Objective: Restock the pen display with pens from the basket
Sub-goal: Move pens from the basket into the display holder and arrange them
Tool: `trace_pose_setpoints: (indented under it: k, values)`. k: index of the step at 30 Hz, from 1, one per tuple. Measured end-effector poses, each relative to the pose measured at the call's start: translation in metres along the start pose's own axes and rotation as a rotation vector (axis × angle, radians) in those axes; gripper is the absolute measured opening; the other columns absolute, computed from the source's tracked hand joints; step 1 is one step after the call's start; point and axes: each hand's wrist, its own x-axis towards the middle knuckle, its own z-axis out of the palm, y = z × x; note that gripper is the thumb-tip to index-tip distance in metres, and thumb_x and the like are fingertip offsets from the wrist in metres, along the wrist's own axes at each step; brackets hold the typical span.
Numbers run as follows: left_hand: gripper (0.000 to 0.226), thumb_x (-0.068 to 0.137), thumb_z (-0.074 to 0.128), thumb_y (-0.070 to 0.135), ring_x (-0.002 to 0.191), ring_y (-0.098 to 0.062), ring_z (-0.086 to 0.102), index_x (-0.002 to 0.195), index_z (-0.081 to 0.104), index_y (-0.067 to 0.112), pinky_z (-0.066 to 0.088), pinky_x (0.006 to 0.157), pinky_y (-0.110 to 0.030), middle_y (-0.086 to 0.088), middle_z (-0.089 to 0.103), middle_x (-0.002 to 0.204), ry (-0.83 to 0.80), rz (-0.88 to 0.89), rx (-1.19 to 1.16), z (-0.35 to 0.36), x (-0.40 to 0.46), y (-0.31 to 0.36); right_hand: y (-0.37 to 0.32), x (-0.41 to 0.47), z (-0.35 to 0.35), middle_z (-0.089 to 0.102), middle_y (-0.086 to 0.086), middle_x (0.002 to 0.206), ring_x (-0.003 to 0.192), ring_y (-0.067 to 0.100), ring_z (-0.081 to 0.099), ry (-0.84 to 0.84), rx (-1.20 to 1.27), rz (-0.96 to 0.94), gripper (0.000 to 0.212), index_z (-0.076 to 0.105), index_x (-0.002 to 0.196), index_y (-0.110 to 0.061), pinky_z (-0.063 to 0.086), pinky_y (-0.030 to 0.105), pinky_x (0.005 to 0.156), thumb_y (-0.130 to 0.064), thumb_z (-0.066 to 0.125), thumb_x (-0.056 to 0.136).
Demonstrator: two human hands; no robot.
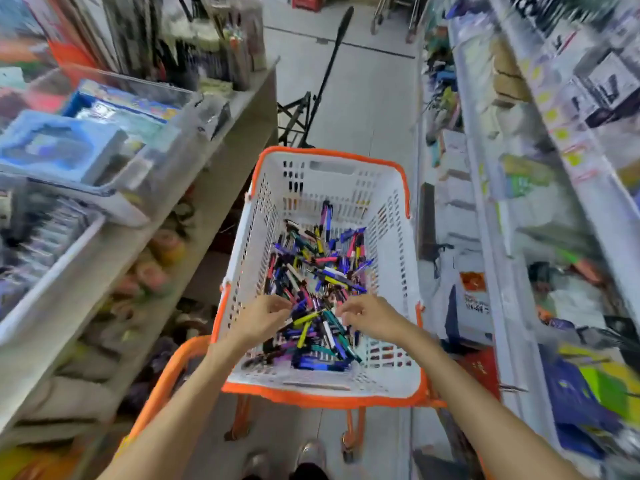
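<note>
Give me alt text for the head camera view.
Both hands, left hand and right hand, reach into a white basket with orange trim, over a heap of colourful pens. Stocked shop shelves line the aisle.

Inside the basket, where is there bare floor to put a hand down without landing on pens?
Bare floor shows in the basket along the far wall and in a thin strip by the near rim. The pens crowd the middle and near half, where the left hand and right hand are among them.

Blurred stationery shelves (540, 237) flank the aisle, a black folding stand (323, 84) on the floor ahead.
</note>
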Motion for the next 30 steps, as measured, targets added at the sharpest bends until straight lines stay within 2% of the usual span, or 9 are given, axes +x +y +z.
trace_pose_setpoints:
  k: [3,7,10,13,14,18,22,26,30]
  values:
    - [0.032,0.098,0.045,0.008,0.111,-0.023,0.057,0.126,0.059,0.002,0.042,0.091,-0.026,-0.011,0.059,0.13,-0.012,-0.035,0.057,0.018,0.026,-0.01,0.022,0.024,0.016,0.055,0.012,0.134,0.113,0.029,0.058,-0.048,0.014,0.029,0.023,0.065,0.114,-0.012,0.046,0.03,0.087,-0.018,0.049,0.099]
    - [0.037,0.097,0.042,0.009,0.119,-0.029,0.055,0.133,0.052,0.006,0.044,0.097,-0.037,-0.01,0.055,0.135,-0.017,-0.115,0.173,0.043,0.073,-0.036,0.041,0.056,0.04,0.064,0.01,0.116,0.105,0.034,0.061,-0.065,-0.047,0.115,0.025,0.061,0.118,-0.016,0.05,0.044,0.091,-0.023,0.046,0.099]
    - [0.053,0.094,0.049,0.01,0.128,-0.031,0.046,0.144,0.034,0.006,0.041,0.102,-0.037,-0.015,0.041,0.147,-0.088,-0.183,0.248,0.065,0.099,-0.053,0.051,0.08,0.061,0.059,0.004,0.107,0.093,0.021,0.06,-0.093,-0.138,0.151,0.037,0.046,0.133,-0.01,0.05,0.033,0.079,-0.021,0.048,0.097]
    - [0.09,0.09,0.062,0.035,0.143,-0.035,0.017,0.151,0.004,0.002,0.025,0.114,-0.041,-0.018,-0.001,0.159,-0.246,-0.256,0.442,0.089,0.114,-0.064,0.058,0.099,0.081,0.041,0.011,0.141,0.125,0.028,0.045,-0.062,-0.307,0.135,0.055,0.033,0.141,-0.007,0.043,0.039,0.1,-0.03,0.053,0.095]
    - [0.099,0.087,0.064,0.043,0.144,-0.036,0.012,0.15,0.001,0.0,0.023,0.115,-0.043,-0.02,-0.004,0.158,-0.243,-0.254,0.538,0.095,0.117,-0.066,0.06,0.102,0.088,0.034,0.012,0.146,0.131,0.028,0.039,-0.044,-0.352,0.119,0.06,0.031,0.143,-0.007,0.04,0.039,0.103,-0.034,0.054,0.095]
    - [0.103,0.071,0.077,0.051,0.13,-0.031,0.036,0.141,0.018,0.003,0.039,0.104,-0.04,-0.017,0.032,0.142,-0.057,-0.158,0.761,0.101,0.122,-0.068,0.065,0.108,0.099,0.034,0.013,0.141,0.129,0.027,0.037,0.032,-0.416,0.06,0.06,0.032,0.136,-0.007,0.041,0.035,0.098,-0.036,0.059,0.092]
    - [0.096,0.066,0.081,0.051,0.12,-0.027,0.044,0.134,0.03,0.006,0.043,0.096,-0.037,-0.013,0.042,0.133,-0.063,-0.116,0.812,0.104,0.129,-0.078,0.067,0.115,0.096,0.043,0.009,0.128,0.115,0.025,0.048,0.041,-0.432,0.073,0.053,0.038,0.126,-0.009,0.041,0.03,0.08,-0.026,0.069,0.086]
    - [0.065,0.072,0.077,0.044,0.109,-0.024,0.055,0.121,0.048,0.012,0.046,0.084,-0.033,-0.006,0.055,0.12,-0.115,-0.059,0.746,0.107,0.132,-0.073,0.067,0.117,0.096,0.045,0.008,0.127,0.114,0.024,0.05,0.03,-0.467,0.097,0.057,0.041,0.126,-0.01,0.04,0.03,0.076,-0.027,0.073,0.082]
    - [0.035,0.082,0.067,0.037,0.098,-0.025,0.063,0.108,0.059,0.014,0.046,0.074,-0.031,-0.005,0.065,0.108,-0.101,0.042,0.842,0.108,0.13,-0.064,0.064,0.117,0.095,0.047,0.009,0.13,0.114,0.027,0.053,-0.004,-0.515,0.158,0.065,0.04,0.132,-0.008,0.045,0.035,0.079,-0.031,0.073,0.082]
